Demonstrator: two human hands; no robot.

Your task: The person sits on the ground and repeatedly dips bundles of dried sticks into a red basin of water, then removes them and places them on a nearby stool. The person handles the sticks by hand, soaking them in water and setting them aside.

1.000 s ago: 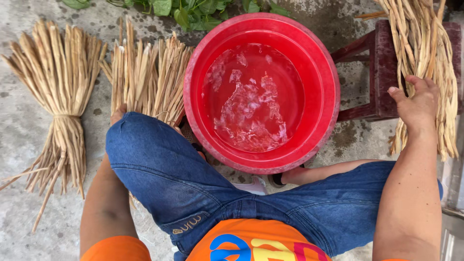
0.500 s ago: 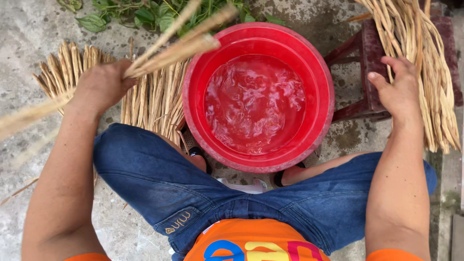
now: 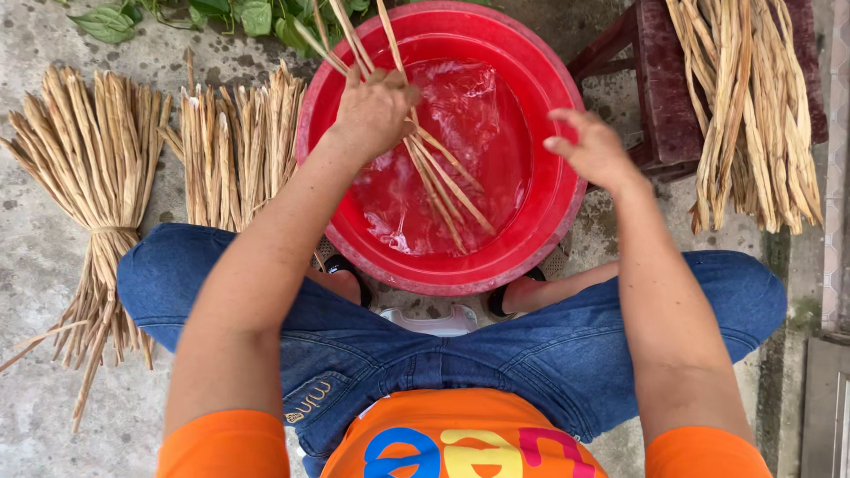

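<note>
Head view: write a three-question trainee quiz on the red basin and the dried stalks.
1. True or false: the left hand grips a few tan dried stalks whose lower ends dip into the water of the round red plastic basin.
2. The right hand is: A) holding stalks, B) open and empty above the basin, C) resting on the dark wooden stool.
3. What lies on the grey concrete ground left of the basin?

Key: 1 true. 2 B. 3 Two tied bundles of dried stalks, fanned out side by side.
</note>
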